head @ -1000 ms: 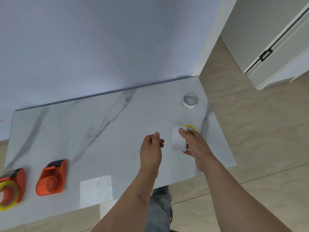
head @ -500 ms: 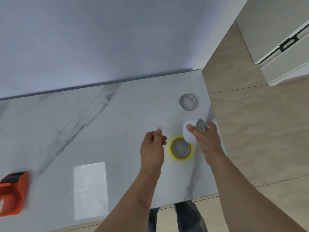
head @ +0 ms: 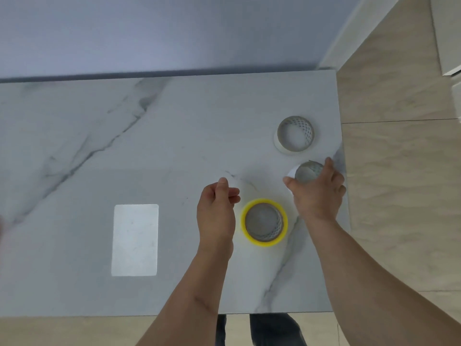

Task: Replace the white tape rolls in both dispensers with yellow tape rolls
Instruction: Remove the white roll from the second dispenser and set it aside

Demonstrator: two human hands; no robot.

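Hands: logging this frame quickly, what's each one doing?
Left hand: loosely curled, holding nothing.
Right hand: closed on a white tape roll.

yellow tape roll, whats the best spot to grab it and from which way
Probably from above: the yellow tape roll lies flat, open core facing up. Pinch the rim, one finger inside the core, thumb on the outer wall. The left hand is nearest and empty; the right hand holds a white tape roll.

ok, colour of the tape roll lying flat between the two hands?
Yellow, with a grey core; seen in the head view.
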